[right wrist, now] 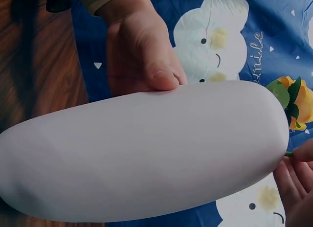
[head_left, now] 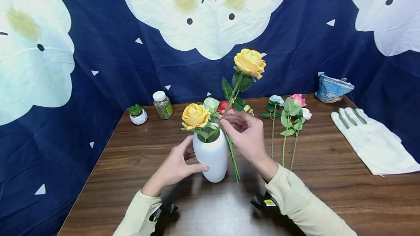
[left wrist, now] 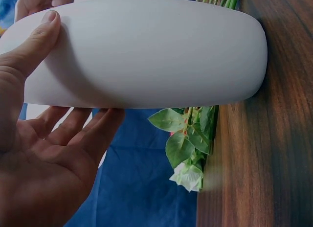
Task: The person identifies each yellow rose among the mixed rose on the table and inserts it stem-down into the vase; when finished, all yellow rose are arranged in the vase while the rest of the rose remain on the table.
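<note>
A white vase (head_left: 214,161) stands upright on the wooden table. My left hand (head_left: 178,165) grips its side, thumb across the front and fingers behind, as the left wrist view also shows. One yellow rose (head_left: 195,116) leans out of the vase's mouth to the left. Between thumb and fingers, my right hand (head_left: 246,134) pinches the stem of a second yellow rose (head_left: 250,63) right at the rim, its bloom high and tilted to the right. In the right wrist view the vase (right wrist: 146,153) hides part of the left hand, and the stem's lower end is hidden.
Behind the vase lie a red rose (head_left: 224,107) and a pale green rose (head_left: 211,104). Blue (head_left: 276,100), pink (head_left: 298,100) and white roses (head_left: 306,114) lie to the right, near white gloves (head_left: 370,137) and a blue bag (head_left: 332,88). A jar (head_left: 163,106) and potted succulent (head_left: 138,115) stand back left.
</note>
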The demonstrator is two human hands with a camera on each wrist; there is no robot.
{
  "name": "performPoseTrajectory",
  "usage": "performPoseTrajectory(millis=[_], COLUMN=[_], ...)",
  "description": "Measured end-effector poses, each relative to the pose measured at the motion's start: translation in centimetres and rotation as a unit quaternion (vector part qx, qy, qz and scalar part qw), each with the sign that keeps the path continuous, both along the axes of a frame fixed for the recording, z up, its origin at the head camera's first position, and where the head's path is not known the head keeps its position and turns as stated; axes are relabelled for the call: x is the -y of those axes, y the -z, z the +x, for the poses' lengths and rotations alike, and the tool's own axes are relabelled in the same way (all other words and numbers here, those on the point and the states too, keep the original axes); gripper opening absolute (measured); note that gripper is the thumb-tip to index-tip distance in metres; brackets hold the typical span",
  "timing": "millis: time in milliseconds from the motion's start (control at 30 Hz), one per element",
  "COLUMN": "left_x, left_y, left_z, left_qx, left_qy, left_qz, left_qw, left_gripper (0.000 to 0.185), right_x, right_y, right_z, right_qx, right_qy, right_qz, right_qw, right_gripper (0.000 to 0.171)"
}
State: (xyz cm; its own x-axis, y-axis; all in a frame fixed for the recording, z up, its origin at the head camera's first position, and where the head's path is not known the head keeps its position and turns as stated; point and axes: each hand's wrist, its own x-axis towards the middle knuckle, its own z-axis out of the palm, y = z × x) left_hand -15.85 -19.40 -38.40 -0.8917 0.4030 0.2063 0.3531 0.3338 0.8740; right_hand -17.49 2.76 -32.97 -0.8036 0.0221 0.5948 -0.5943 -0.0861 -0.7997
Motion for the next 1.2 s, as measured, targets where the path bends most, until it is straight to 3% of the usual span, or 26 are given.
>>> performPoseTrajectory(millis=[300,500,700,867,1033,1200], left_x=[0.0,0.1,0.0,-0.4,-0.3,0.1], left_y=[0.0,0.0,-0.2,-0.4,-0.4,0.0], left_z=[-0.1,0.0,-0.1,-0.4,-0.5,-0.3], left_qx=[0.003,0.008,0.004,-0.002,-0.002,-0.001], left_qy=[0.004,0.002,0.004,0.011,0.004,-0.006], left_qz=[-0.001,-0.002,0.001,-0.003,-0.020,-0.020], left_qw=[1.0000,1.0000,1.0000,0.9999,0.9998,0.9998], left_gripper=[0.077,0.079,0.078,0.076,0.075,0.077], right_x=[-0.2,-0.1,-0.8,-3.0,-6.1,-9.1], right_y=[0.3,0.7,1.1,2.1,2.5,1.8], right_z=[-0.4,-0.8,-1.0,-0.8,-0.9,-1.9], right_qx=[0.012,0.042,0.056,0.077,0.098,0.127], right_qy=[0.006,-0.021,-0.012,-0.057,-0.046,-0.010], right_qz=[0.046,0.077,0.178,0.216,0.208,0.108], right_qw=[0.999,0.996,0.982,0.972,0.972,0.986], right_gripper=[0.013,0.012,0.020,0.030,0.026,0.028])
